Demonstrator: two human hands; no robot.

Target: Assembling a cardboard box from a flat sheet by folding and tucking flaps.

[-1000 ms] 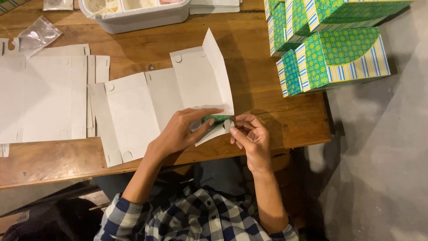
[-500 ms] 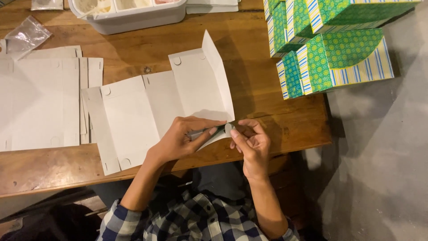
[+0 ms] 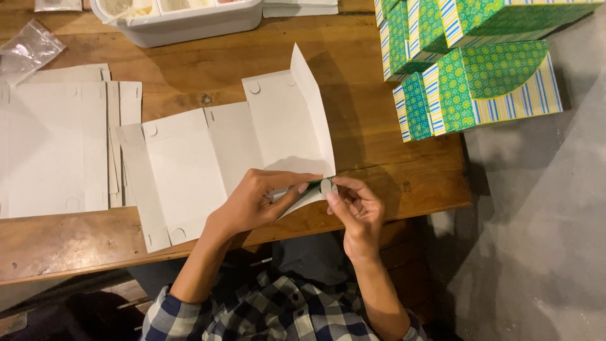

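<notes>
Head view: my left hand (image 3: 255, 205) and right hand (image 3: 355, 208) pinch narrowly the unfolded box blank's (image 3: 208, 164) corner flap at the wooden table's (image 3: 372, 145) near edge; bare concrete floor (image 3: 536, 221) lies rightward.

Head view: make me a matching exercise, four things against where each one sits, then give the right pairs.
Things:
1. flat white box blank
2. green patterned boxes
3. white plastic tub
4. clear plastic bag

Places:
A. top left corner of the table
B. stacked at the table's right end
C. far edge, middle
D. under the left hand and right hand

Pairs: 1-D, 2-B, 3-C, 4-A
</notes>
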